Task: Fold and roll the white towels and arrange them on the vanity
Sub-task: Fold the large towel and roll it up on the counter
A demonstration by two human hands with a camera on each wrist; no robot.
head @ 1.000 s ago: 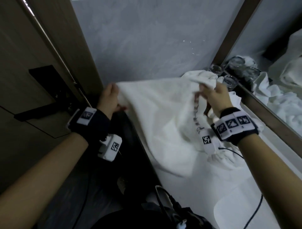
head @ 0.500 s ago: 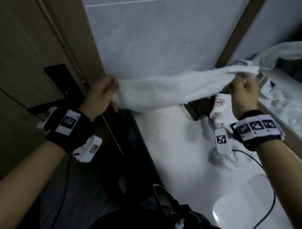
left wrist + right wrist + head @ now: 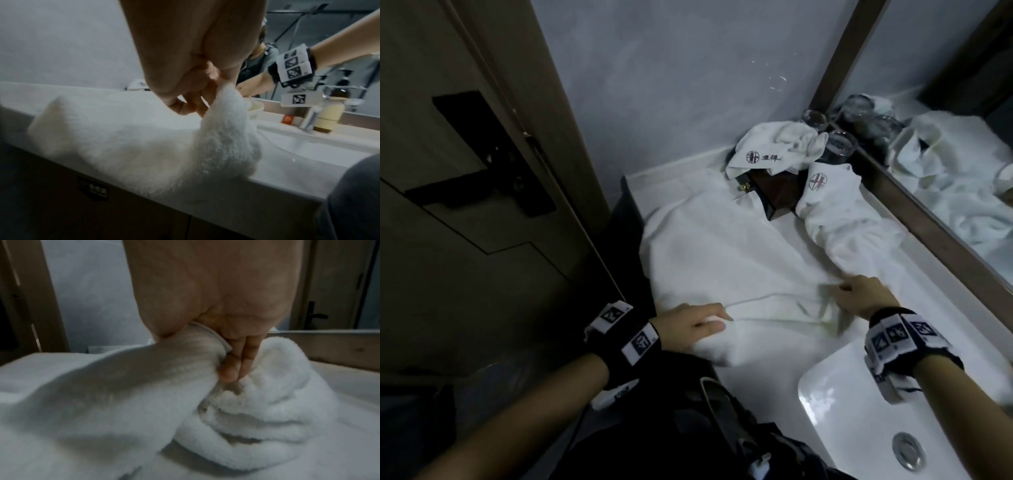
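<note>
White towel (image 3: 722, 253): now laid flat on the vanity counter (image 3: 767, 370), where half a second ago it was held stretched in the air. Its near edge is pinched by the left hand (image 3: 690, 325) at the counter's front and by the right hand (image 3: 866, 296) beside a crumpled towel (image 3: 849, 219); both hands have been lowered to the surface.

Fluffy terry towel (image 3: 722, 246), glossy ceramic sink (image 3: 835, 404)

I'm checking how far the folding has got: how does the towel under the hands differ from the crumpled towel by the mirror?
The spread towel lies mostly flat on the vanity; the crumpled towel is bunched in a heap. The left hand and right hand pinch the spread towel's near edge; nothing holds the crumpled one. A red logo shows on the crumpled towel, none on the spread one. Both are white terry.
</note>
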